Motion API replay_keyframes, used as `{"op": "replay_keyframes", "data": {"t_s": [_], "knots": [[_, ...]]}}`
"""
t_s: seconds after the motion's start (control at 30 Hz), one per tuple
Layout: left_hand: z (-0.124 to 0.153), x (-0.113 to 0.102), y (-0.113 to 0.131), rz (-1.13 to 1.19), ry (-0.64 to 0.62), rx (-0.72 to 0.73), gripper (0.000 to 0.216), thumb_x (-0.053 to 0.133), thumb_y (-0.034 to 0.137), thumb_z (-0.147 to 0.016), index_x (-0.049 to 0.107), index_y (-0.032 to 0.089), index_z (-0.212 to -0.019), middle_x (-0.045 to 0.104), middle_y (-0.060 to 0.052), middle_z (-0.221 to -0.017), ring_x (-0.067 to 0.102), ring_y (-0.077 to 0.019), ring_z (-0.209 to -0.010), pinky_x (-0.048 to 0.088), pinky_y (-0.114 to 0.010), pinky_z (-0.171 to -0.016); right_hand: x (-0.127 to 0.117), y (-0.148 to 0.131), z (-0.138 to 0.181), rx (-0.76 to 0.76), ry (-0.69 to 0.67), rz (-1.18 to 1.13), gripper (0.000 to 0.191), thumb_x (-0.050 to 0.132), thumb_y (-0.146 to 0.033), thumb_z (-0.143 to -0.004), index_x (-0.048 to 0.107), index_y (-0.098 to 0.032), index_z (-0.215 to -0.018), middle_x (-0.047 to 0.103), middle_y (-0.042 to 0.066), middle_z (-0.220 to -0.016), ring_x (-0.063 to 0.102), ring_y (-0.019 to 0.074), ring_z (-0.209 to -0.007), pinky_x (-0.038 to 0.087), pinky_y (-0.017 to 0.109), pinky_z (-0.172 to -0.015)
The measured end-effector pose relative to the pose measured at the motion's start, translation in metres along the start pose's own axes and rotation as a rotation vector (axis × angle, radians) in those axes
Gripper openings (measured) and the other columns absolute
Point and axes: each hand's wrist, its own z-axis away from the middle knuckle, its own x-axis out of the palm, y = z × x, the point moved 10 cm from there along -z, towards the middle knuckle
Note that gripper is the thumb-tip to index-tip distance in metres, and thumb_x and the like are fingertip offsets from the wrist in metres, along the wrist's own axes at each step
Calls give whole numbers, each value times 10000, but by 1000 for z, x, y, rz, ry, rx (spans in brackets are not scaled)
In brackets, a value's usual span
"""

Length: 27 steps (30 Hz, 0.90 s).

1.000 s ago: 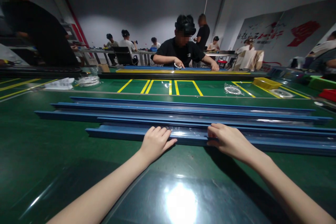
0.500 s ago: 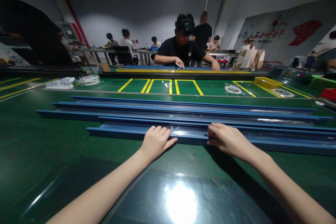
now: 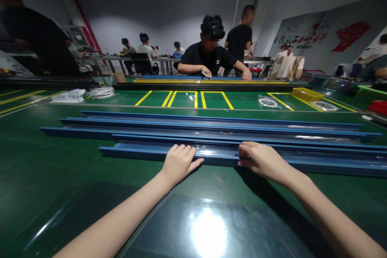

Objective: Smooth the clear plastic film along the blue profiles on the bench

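Observation:
Several long blue channel rails (image 3: pixel 211 127) lie side by side across the green table (image 3: pixel 60 177). Both my hands rest on the nearest rail (image 3: pixel 136 152). My left hand (image 3: pixel 178 163) has its fingers curled over the rail's front edge, with the thumb stretched out along the front face. My right hand (image 3: pixel 263 161) sits a little to the right, fingers bent over the top and thumb against the front. A glossy clear strip (image 3: pixel 214 152) lies in the channel between the two hands.
A person in a black shirt (image 3: pixel 211 54) works on a rail at the table's far side. A yellow tray (image 3: pixel 306 95), a bagged white ring (image 3: pixel 268 102) and a red bin (image 3: pixel 379 108) lie right; white bagged rolls (image 3: pixel 101 92) lie far left.
My hands and the rails have stayed put. A standing person behind the seated worker has stepped to the right.

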Motion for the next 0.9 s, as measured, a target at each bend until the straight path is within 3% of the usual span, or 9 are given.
{"op": "replay_keyframes", "data": {"t_s": [0.9], "knots": [[0,1,-5,9,-19,-49,374,387,492,-817,488,164,-669,531,-14,-595,484,-151,-583,288,-278,-564,1,-2,1,-13,-3,-19,71,505,-268,-742,498,-199,-725,555,29,-801,503,148,-703,333,231,-569]]}}
